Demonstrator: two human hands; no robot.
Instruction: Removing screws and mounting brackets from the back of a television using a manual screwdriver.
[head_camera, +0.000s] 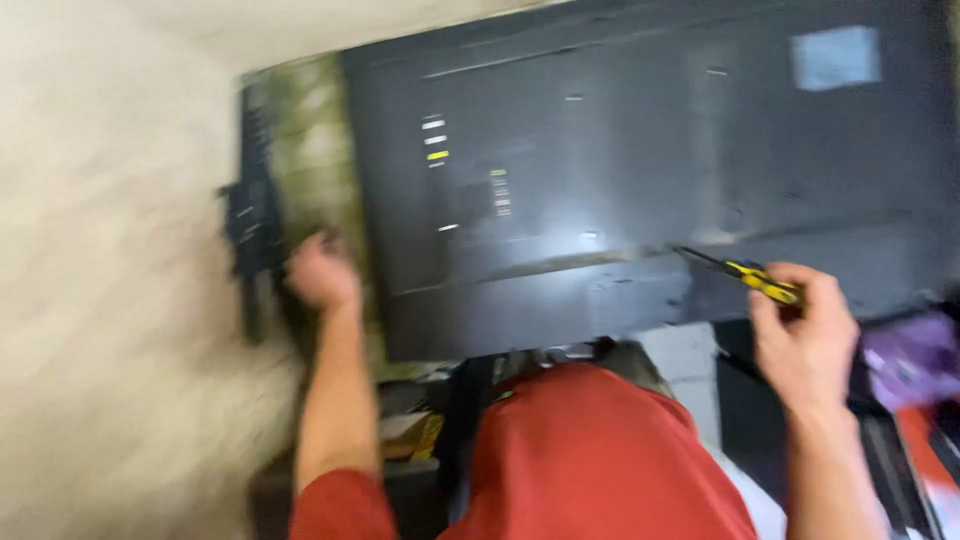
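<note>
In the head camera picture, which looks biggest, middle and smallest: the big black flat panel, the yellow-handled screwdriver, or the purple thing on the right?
1. Big black flat panel, by far the largest.
2. Blurry purple thing, partly cut off.
3. Yellow-handled screwdriver in the right hand, thinnest, though partly hidden.

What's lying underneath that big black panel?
A green patterned cloth shows from under the left edge of the black panel, where the left hand rests. How far the cloth reaches beneath is covered. The right hand holds a yellow-handled screwdriver at the panel.
</note>
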